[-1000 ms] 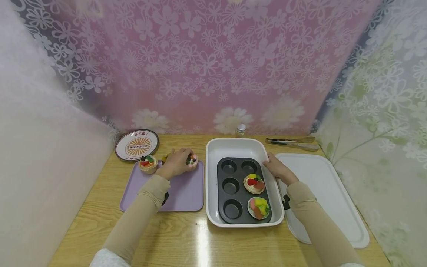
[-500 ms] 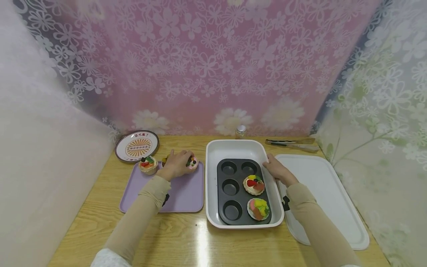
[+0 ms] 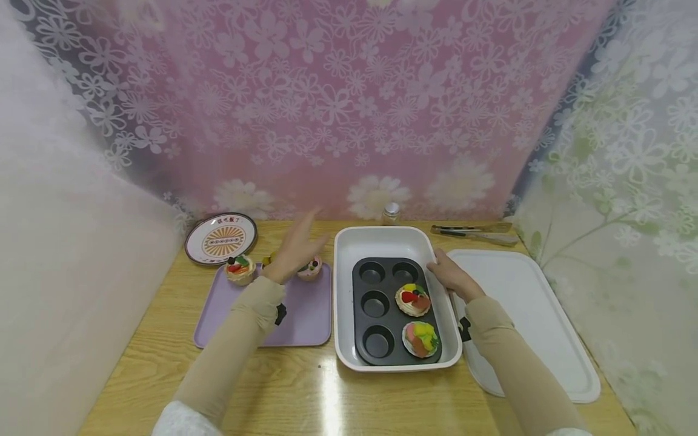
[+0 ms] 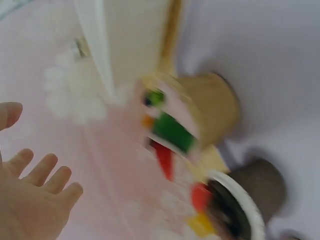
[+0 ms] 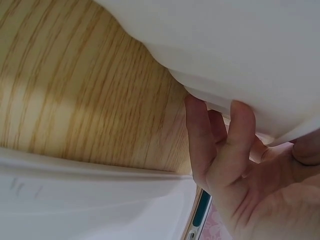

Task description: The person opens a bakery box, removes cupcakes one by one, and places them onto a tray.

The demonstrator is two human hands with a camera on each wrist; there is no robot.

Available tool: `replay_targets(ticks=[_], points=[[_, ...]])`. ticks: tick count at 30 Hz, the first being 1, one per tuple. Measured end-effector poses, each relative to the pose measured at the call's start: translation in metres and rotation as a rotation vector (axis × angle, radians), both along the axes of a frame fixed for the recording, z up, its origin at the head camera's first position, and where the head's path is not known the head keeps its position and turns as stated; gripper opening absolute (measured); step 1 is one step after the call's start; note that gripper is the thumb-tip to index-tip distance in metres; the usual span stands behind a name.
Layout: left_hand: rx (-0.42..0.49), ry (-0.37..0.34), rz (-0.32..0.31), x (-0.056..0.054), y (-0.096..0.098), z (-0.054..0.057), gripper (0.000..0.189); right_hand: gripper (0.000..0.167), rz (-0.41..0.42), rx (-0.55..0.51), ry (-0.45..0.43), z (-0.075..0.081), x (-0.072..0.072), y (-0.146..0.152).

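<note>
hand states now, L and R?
Left hand: open, holding nothing.
Right hand: closed, holding the white pan by its right rim.

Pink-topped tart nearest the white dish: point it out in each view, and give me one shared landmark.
Head: tart just left of centre, below mid-height.
Left wrist: tart just right of centre, blurred.
Right wrist: not in it.
Landmark: white dish, right of centre in head, top in left wrist, upper right in right wrist.
</note>
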State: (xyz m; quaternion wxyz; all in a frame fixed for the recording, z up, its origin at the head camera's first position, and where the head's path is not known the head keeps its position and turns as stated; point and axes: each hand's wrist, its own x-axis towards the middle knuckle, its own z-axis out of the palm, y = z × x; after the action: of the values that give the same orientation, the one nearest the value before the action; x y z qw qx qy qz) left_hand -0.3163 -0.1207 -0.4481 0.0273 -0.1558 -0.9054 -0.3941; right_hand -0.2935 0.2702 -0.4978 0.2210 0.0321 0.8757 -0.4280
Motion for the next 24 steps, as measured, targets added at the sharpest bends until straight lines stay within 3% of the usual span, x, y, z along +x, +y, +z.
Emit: replay_targets(ticks=[5, 11, 18, 24], points=[[0.072, 0.031, -0.097, -0.001, 0.032, 0.014, 0.08, 0.052, -0.001, 0.005, 0.023, -0.002, 0.0, 0.002], [0.087, 0.077, -0.192, -0.003, 0.065, 0.016, 0.086, 0.049, 0.003, 0.015, 0.047, -0.003, 0.001, 0.001], [0.07, -0.009, -0.286, 0.003, 0.094, 0.016, 0.088, 0.05, 0.012, 0.016, 0.059, -0.002, 0.001, 0.0], [0.074, -0.029, -0.34, 0.007, 0.115, 0.016, 0.094, 0.05, 0.016, 0.0, 0.065, -0.002, 0.002, 0.001]])
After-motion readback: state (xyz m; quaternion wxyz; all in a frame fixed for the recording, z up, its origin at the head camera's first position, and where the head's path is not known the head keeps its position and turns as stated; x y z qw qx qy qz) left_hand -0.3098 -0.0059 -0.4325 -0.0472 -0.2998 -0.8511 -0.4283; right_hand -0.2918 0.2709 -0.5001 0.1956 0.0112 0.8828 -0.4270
